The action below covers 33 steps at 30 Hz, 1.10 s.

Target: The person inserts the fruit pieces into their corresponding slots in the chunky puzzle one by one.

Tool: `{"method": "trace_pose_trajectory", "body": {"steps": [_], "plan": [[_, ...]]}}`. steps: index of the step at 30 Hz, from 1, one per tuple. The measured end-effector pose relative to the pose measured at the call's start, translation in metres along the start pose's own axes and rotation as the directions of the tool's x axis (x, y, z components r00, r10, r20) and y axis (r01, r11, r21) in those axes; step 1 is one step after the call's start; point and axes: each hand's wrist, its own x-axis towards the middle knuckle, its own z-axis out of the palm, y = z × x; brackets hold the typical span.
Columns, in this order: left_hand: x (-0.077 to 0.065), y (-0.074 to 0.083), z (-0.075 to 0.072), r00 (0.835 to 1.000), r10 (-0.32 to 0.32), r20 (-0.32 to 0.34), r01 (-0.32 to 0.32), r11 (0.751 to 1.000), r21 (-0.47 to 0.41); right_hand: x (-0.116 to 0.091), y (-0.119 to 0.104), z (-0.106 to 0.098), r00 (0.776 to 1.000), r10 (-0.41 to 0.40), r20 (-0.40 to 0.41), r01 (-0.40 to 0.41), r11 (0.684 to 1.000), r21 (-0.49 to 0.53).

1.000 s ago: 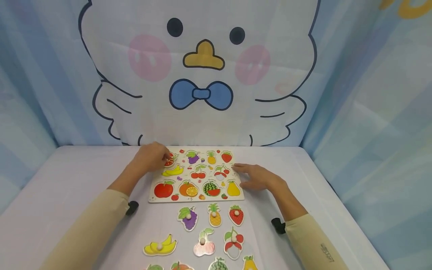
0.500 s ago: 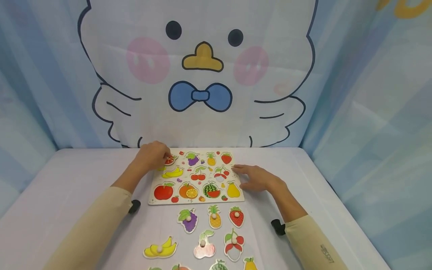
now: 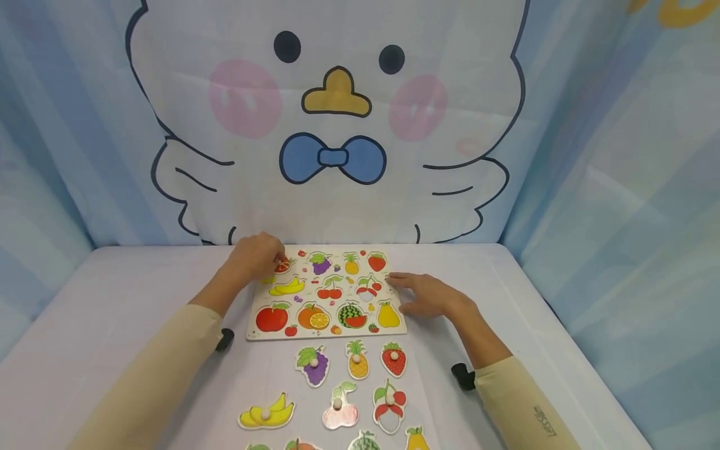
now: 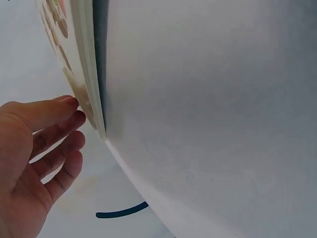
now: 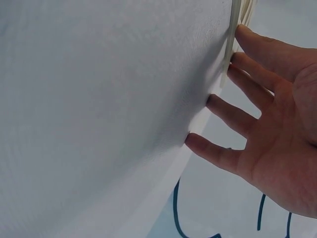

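A white fruit puzzle board [image 3: 306, 301] lies at the far side of the table in the head view. My left hand [image 3: 254, 257] is over its back left corner, thumb and fingertips pinching at a red, sliced-fruit puzzle piece [image 3: 284, 266]. Much of that piece and its knob are hidden by the hand. In the left wrist view, the left thumb [image 4: 54, 110] and index fingertip come together right at the board's face. My right hand [image 3: 430, 295] rests by the board's right edge, with its fingers extended and spread in the right wrist view, fingertips at the edge and tabletop.
Knobbed puzzle pieces lie in front of the board: grapes [image 3: 313, 365], a pineapple [image 3: 357, 360], a strawberry [image 3: 394, 359], bananas [image 3: 267, 412], pink cherries [image 3: 340, 409] and a red-and-white fruit [image 3: 389, 406]. More sit at the lower frame edge, including a pear [image 3: 416, 439]. A printed curtain [image 3: 337, 212] hangs behind.
The red piece has shifted slightly at the board's back left corner under my left hand. My right hand has stayed at the board's right edge.
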Motion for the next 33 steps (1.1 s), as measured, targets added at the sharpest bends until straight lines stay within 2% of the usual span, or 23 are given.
{"method": "trace_pose_trajectory", "body": {"steps": [18,25,33], "plan": [[0.0043,0.0035,-0.0069,0.996,0.002,0.085,-0.004,1.0,0.029,0.0015,-0.0008,-0.0047,1.0,0.01,0.004,-0.01,1.0,0.005],[0.0019,0.0056,-0.0085,0.992,-0.031,0.123,0.028,0.999,0.025,0.0006,-0.0002,-0.0026,1.0,0.013,-0.001,-0.013,1.0,0.009],[-0.0048,0.0063,-0.0066,0.996,-0.011,0.09,0.007,0.999,0.043,-0.0007,-0.001,-0.0005,1.0,0.006,-0.002,-0.006,1.0,0.015]]}}
